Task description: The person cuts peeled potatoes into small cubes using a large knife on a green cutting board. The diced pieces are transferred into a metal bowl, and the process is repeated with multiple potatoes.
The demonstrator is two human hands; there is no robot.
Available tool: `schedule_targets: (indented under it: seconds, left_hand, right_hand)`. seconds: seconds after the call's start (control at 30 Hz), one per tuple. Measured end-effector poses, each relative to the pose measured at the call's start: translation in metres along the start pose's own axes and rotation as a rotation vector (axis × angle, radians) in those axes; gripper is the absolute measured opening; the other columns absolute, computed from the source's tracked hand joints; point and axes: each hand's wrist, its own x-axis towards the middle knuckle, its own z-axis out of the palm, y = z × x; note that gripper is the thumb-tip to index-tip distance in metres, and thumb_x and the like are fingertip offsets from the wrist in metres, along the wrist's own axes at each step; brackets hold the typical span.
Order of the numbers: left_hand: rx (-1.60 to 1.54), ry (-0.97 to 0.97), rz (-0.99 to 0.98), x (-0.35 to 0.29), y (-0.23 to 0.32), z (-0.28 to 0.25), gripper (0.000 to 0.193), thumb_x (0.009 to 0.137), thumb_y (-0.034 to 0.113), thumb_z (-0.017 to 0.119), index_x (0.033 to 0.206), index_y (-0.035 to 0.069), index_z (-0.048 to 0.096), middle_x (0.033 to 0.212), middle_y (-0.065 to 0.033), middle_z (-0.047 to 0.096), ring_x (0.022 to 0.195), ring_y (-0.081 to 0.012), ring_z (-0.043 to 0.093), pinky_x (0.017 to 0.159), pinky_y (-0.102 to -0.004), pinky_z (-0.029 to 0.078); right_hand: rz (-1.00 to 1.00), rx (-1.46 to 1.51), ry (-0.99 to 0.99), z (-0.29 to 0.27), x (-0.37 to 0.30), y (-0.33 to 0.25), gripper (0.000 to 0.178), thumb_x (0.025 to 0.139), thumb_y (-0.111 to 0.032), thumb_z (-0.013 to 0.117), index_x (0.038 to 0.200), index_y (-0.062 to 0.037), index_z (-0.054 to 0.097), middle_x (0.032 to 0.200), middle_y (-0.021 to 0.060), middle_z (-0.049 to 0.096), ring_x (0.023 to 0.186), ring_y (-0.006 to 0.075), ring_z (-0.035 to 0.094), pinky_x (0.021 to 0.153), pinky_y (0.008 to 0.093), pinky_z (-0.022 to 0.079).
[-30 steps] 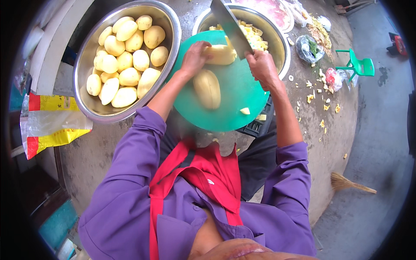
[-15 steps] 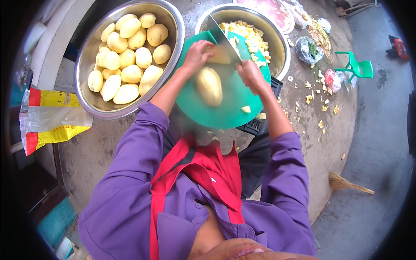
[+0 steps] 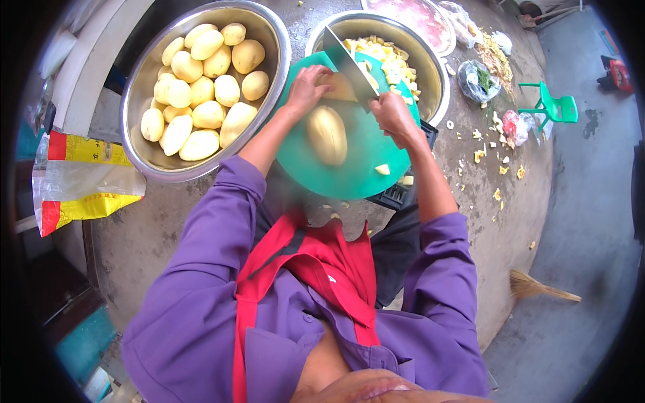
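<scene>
on the round green cutting board i see my left hand pressing a pale potato piece while my right hand grips a broad steel cleaver over it. nearer me lies a smooth peeled potato. two shiny metal bowls sit beyond: whole potatoes left, diced chunks right. rough grey concrete floor, scraps scattered.

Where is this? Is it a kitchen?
Probably an outdoor food-prep spot, not an indoor kitchen: a big metal bowl of peeled potatoes sits on a rough concrete floor, scraps lie around, and a broom is nearby.
</scene>
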Motion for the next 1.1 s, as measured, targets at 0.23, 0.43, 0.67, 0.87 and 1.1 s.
schedule_targets:
  seconds: [0.23,0.43,0.67,0.87,1.1]
  left_hand:
    - [-0.007,0.025,0.015,-0.004,-0.001,0.003,0.042,0.071,0.015,0.081,0.109,0.009,0.064,0.108,-0.0081,0.064,0.103,-0.0298,0.059,0.089,-0.0398,0.048]
    - [-0.023,0.000,-0.016,-0.013,-0.001,0.002,0.049,0.070,-0.001,0.078,0.115,0.012,0.063,0.116,-0.0042,0.064,0.103,-0.0288,0.056,0.096,-0.0373,0.047]
    - [-0.004,-0.058,0.006,0.018,0.011,0.043,0.048,0.071,0.001,0.079,0.114,0.014,0.065,0.114,-0.0030,0.064,0.103,-0.0251,0.057,0.091,-0.0352,0.052]
    - [-0.214,-0.067,-0.059,0.015,0.000,0.027,0.039,0.077,0.007,0.079,0.113,0.010,0.066,0.112,-0.0056,0.062,0.099,-0.0199,0.063,0.075,-0.0322,0.058]
    - [-0.138,-0.033,-0.017,0.018,0.005,0.034,0.029,0.077,0.009,0.079,0.105,0.008,0.069,0.104,-0.0066,0.065,0.096,-0.0225,0.065,0.078,-0.0315,0.058]
  right_hand:
    - [-0.002,-0.072,0.047,0.029,0.001,0.005,0.040,0.095,-0.025,0.053,0.075,0.0088,0.062,0.059,0.0182,0.062,0.046,0.0277,0.061,0.048,0.0399,0.052]
    - [0.023,0.137,-0.017,0.009,0.010,0.025,0.038,0.094,-0.026,0.057,0.073,0.0063,0.057,0.057,0.0126,0.057,0.043,0.0226,0.055,0.044,0.0383,0.048]
    - [0.071,0.096,0.060,-0.019,0.006,0.028,0.038,0.095,-0.027,0.056,0.075,0.0049,0.056,0.057,0.0092,0.055,0.045,0.0193,0.055,0.041,0.0357,0.045]
    - [-0.046,0.187,0.150,-0.031,-0.014,-0.017,0.041,0.098,-0.030,0.053,0.083,0.0070,0.061,0.054,0.0109,0.055,0.043,0.0212,0.055,0.044,0.0380,0.047]
    - [0.094,-0.009,0.045,-0.021,0.008,0.012,0.036,0.094,-0.024,0.053,0.073,0.0049,0.057,0.053,0.0112,0.054,0.042,0.0226,0.055,0.044,0.0393,0.047]
